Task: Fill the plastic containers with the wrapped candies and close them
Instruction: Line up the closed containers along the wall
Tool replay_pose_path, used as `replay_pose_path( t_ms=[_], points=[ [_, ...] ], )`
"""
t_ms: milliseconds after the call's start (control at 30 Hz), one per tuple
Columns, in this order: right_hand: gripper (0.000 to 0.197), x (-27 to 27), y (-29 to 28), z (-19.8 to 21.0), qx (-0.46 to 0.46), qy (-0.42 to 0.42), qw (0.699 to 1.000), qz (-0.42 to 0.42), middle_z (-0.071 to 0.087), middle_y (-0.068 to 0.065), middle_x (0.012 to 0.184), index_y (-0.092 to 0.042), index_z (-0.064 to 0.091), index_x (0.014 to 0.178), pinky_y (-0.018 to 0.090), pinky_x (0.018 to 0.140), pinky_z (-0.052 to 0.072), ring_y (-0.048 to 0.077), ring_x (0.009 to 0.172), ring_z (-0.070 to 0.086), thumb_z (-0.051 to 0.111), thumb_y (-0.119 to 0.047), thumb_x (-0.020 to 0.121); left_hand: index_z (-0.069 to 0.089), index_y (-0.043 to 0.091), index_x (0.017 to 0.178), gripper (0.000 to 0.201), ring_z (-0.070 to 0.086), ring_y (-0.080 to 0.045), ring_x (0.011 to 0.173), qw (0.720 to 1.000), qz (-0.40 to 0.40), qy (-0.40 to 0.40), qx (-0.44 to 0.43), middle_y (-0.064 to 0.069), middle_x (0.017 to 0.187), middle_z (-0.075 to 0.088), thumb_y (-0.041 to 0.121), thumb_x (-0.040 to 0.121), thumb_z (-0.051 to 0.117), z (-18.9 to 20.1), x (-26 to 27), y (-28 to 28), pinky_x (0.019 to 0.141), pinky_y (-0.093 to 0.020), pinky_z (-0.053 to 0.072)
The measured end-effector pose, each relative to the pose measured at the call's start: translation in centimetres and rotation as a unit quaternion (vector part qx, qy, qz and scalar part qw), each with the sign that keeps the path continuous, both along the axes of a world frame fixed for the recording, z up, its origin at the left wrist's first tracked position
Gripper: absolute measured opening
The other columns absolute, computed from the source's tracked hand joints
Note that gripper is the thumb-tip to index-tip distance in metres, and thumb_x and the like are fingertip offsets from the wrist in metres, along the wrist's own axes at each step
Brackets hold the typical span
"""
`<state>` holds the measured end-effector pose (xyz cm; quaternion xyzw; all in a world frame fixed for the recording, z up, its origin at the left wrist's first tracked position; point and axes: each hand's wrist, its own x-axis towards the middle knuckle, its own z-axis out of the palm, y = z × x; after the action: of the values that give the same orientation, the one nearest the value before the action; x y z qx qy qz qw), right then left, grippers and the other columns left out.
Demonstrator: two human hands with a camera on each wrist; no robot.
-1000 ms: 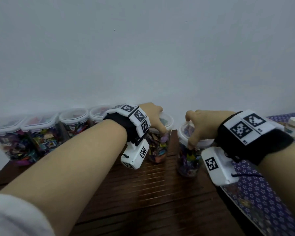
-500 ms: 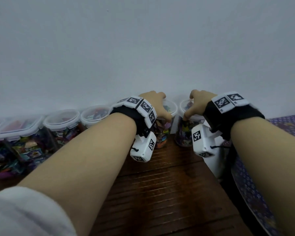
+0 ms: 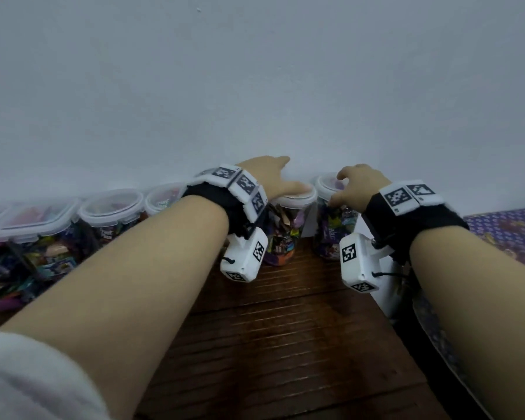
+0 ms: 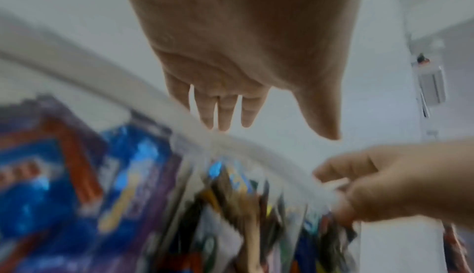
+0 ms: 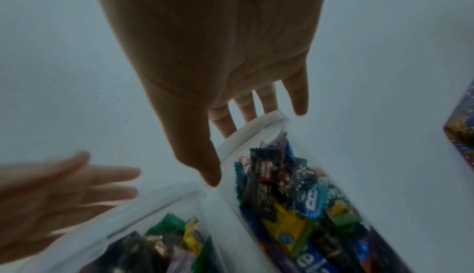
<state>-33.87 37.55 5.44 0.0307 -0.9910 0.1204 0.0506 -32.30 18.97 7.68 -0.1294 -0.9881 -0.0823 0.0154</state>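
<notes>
Clear plastic, two candy-filled containers (image 3: 285,228) (image 3: 331,225) lidded and parked against the wall at the end of a row of closed tubs (image 3: 109,216) on the dark wooden table (image 3: 285,328). Left hand (image 3: 270,177) spread flat, clear of its lid; right hand (image 3: 358,186) loosely curled over the other, gripping nothing. Risk, probably: a careless withdrawal clipping a rim and toppling the tall container, or an unlatched lid popping.

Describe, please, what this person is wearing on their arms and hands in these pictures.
Both hands are bare: the left hand and the right hand have no gloves. Each wrist carries a black band topped with white tiles printed with black square markers. A white box camera bearing similar markers hangs under each wrist, with thin black cords. A white sleeve covers the left upper arm.
</notes>
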Motion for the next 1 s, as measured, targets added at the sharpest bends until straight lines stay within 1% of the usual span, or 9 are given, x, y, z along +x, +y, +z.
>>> replay_pose_path(
  t_ms=[100,200,333,433,533,667,767,900,1000],
  points=[
    [0.054,1.1,-0.2,-0.8,-0.013,0.039,0.999,-0.001,0.042,0.012,0.136,-0.014,0.048,0.131,0.040,0.097,0.038,0.034,0.123,0.040,0.062,-0.035,0.083,0.027,0.017,0.148,0.069,0.031,-0.023,0.139,0.999,0.029,0.031,0.022,-0.005,0.154,0.030,0.057,0.093,0.039,2.2,1.5,-2.5,0.111,-0.032,0.024],
    [0.056,2.5,-1.4,-1.2,-0.002,0.083,0.996,0.012,0.034,0.008,0.146,-0.017,0.045,0.135,0.043,0.105,0.033,0.031,0.132,0.033,0.058,-0.041,0.085,0.034,0.019,0.146,0.068,0.035,-0.023,0.136,0.998,0.056,0.022,-0.020,-0.004,0.151,0.035,0.058,0.090,0.045,2.8,3.1,-5.2,0.109,-0.033,0.027],
    [0.062,3.9,-4.4,-1.6,0.015,0.126,0.988,0.092,0.045,0.007,0.136,-0.015,0.044,0.134,0.042,0.103,0.033,0.029,0.126,0.040,0.061,-0.040,0.080,0.025,0.020,0.149,0.085,0.031,-0.022,0.139,0.995,0.046,0.004,-0.090,-0.003,0.154,0.028,0.062,0.083,0.055,1.0,4.7,-6.5,0.111,-0.039,0.030],
    [0.058,4.3,-6.5,-1.7,0.038,0.147,0.980,0.132,0.045,0.007,0.135,-0.015,0.041,0.135,0.042,0.104,0.032,0.029,0.125,0.041,0.057,-0.038,0.085,0.017,0.020,0.151,0.089,0.026,-0.021,0.142,0.992,0.028,0.037,-0.115,-0.002,0.158,0.017,0.059,0.082,0.059,-0.8,5.0,-5.6,0.111,-0.040,0.030],
    [0.056,4.0,-7.8,-1.7,0.058,0.129,0.979,0.147,0.045,0.008,0.137,-0.015,0.036,0.139,0.041,0.103,0.035,0.029,0.124,0.042,0.053,-0.037,0.090,0.018,0.019,0.150,0.079,0.027,-0.023,0.140,0.987,0.014,0.080,-0.137,-0.006,0.157,0.018,0.049,0.088,0.057,-2.2,4.9,-4.6,0.111,-0.038,0.028],
    [0.050,3.6,-8.5,-2.1,0.076,0.100,0.980,0.151,0.043,0.008,0.142,-0.017,0.033,0.143,0.040,0.104,0.036,0.029,0.128,0.041,0.044,-0.030,0.096,0.028,0.018,0.147,0.057,0.040,-0.024,0.131,0.986,0.004,0.105,-0.129,-0.005,0.148,0.036,0.029,0.095,0.049,-3.2,5.0,-4.5,0.100,-0.037,0.037],
    [0.047,3.5,-8.6,-2.1,0.080,0.106,0.978,0.161,0.043,0.007,0.143,-0.017,0.034,0.143,0.040,0.104,0.036,0.028,0.129,0.040,0.041,-0.021,0.097,0.028,0.018,0.147,0.055,0.043,-0.023,0.128,0.986,-0.003,0.111,-0.123,-0.003,0.146,0.038,0.021,0.095,0.046,-3.1,5.2,-5.0,0.095,-0.034,0.040],
    [0.047,3.8,-8.8,-1.9,0.071,0.109,0.977,0.172,0.042,0.005,0.146,-0.017,0.034,0.143,0.039,0.107,0.032,0.026,0.131,0.038,0.041,-0.014,0.096,0.026,0.019,0.148,0.058,0.041,-0.022,0.130,0.987,0.000,0.103,-0.122,-0.001,0.150,0.035,0.015,0.093,0.046,-3.0,5.2,-5.6,0.098,-0.034,0.038],
    [0.047,4.1,-8.8,-2.1,0.077,0.114,0.974,0.177,0.044,0.005,0.143,-0.016,0.037,0.141,0.038,0.105,0.034,0.025,0.128,0.041,0.042,-0.010,0.094,0.024,0.021,0.149,0.062,0.038,-0.022,0.134,0.989,-0.006,0.093,-0.114,-0.001,0.153,0.031,0.014,0.092,0.048,-3.1,5.2,-6.2,0.102,-0.035,0.037]
  ],
)
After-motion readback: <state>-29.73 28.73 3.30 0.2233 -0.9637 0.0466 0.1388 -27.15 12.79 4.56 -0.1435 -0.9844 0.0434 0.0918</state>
